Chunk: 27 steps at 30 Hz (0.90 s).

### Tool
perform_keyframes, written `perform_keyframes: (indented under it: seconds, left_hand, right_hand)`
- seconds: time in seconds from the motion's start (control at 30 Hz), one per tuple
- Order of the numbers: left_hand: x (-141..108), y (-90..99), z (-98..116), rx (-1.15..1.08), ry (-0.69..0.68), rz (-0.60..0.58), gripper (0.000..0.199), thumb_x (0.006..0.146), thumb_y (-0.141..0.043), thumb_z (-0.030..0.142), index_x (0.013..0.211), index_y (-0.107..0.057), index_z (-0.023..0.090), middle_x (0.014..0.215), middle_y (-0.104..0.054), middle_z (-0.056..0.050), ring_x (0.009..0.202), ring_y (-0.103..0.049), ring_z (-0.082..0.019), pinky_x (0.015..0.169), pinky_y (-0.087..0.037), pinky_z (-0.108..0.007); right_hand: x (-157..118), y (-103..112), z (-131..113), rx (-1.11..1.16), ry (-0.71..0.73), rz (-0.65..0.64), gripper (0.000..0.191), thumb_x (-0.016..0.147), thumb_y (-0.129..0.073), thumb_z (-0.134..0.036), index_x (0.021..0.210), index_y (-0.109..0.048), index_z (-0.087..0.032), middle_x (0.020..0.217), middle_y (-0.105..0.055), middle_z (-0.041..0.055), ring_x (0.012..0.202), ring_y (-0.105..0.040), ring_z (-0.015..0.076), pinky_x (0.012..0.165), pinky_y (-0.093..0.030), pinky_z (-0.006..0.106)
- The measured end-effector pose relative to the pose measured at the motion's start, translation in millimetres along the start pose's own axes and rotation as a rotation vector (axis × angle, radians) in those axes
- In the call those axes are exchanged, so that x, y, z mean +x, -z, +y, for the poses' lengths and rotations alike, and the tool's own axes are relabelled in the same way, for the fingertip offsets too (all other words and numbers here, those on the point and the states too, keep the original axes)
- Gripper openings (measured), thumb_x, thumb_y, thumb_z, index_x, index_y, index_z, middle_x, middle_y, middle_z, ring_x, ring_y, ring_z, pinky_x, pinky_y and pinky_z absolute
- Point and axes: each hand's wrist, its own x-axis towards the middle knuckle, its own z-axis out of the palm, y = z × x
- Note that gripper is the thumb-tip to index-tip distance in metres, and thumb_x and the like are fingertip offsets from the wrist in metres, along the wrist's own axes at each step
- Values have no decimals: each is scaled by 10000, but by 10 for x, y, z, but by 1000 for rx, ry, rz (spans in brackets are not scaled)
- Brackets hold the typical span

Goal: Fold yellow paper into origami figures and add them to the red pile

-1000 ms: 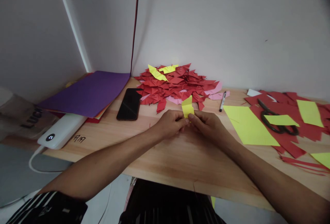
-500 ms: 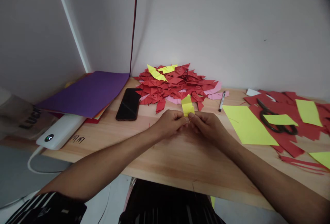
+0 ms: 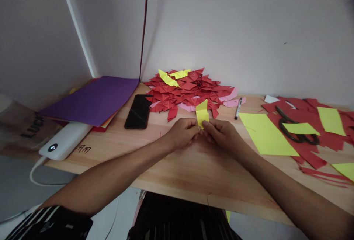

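Observation:
A small folded yellow paper [image 3: 202, 114] stands up between my two hands, over the middle of the wooden table [image 3: 177, 173]. My left hand [image 3: 186, 131] pinches its lower left edge. On the right side, my right hand [image 3: 219, 131] has its thumb pressed on the lower part of the paper. Just behind the hands lies a heap of folded red papers [image 3: 188, 89], with folded yellow pieces [image 3: 168, 79] on top and pink pieces [image 3: 231, 98] at its edge.
At left are a black phone [image 3: 138, 111], purple sheets [image 3: 96, 98] and a white power bank [image 3: 65, 140] with a cable. A marker [image 3: 238, 108], yellow sheet [image 3: 267, 133], black scissors [image 3: 290, 133] and red scraps [image 3: 332, 138] lie right.
The yellow paper's upper part is more upright and narrower at the top, with more of the paper showing. My left fingers have shifted slightly off its lower left side.

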Motion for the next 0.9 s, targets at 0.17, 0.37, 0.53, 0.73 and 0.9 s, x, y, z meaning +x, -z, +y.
perform_keyframes:
  seconds: [0.17, 0.37, 0.53, 0.73, 0.9]
  left_hand:
    - [-8, 10, -14, 84, -54, 34, 152, 798, -487, 206, 666, -522, 139, 507, -465, 60, 397, -380, -33, 415, -273, -167]
    - [-6, 14, -17, 47, -52, 29, 167, 796, -485, 213, 641, -491, 152, 497, -457, 61, 376, -368, -39, 389, -252, -175]
    - [-6, 19, -13, 28, -42, 16, 152, 798, -491, 232, 676, -525, 147, 490, -455, 59, 366, -367, -45, 378, -255, -178]
    - [-14, 9, 4, 38, -35, 27, 137, 775, -483, 218, 662, -520, 148, 488, -446, 62, 384, -371, -42, 399, -260, -177]
    - [-7, 26, -2, 69, -38, 42, 166, 767, -473, 244, 640, -521, 148, 499, -453, 55, 406, -363, -42, 423, -253, -183]
  right_hand:
    - [-5, 4, -10, -16, 9, -5, 464, 923, -404, -512, 600, -496, -191, 506, -499, -17, 482, -436, 109, 497, -327, 242]
    - [-2, 26, 12, 16, 60, -47, 379, 901, -471, -483, 686, -543, -180, 583, -509, -19, 527, -441, 108, 492, -313, 234]
    - [1, 26, 1, 34, 74, -47, 367, 900, -474, -465, 679, -541, -181, 582, -523, -14, 527, -460, 111, 504, -336, 235]
    - [-14, 15, -25, 5, 74, -30, 425, 904, -458, -503, 634, -539, -185, 547, -524, -11, 502, -459, 112, 493, -329, 240]
    - [-9, 10, -31, 29, 65, -71, 414, 928, -409, -490, 681, -559, -194, 610, -588, 11, 535, -501, 126, 527, -376, 252]
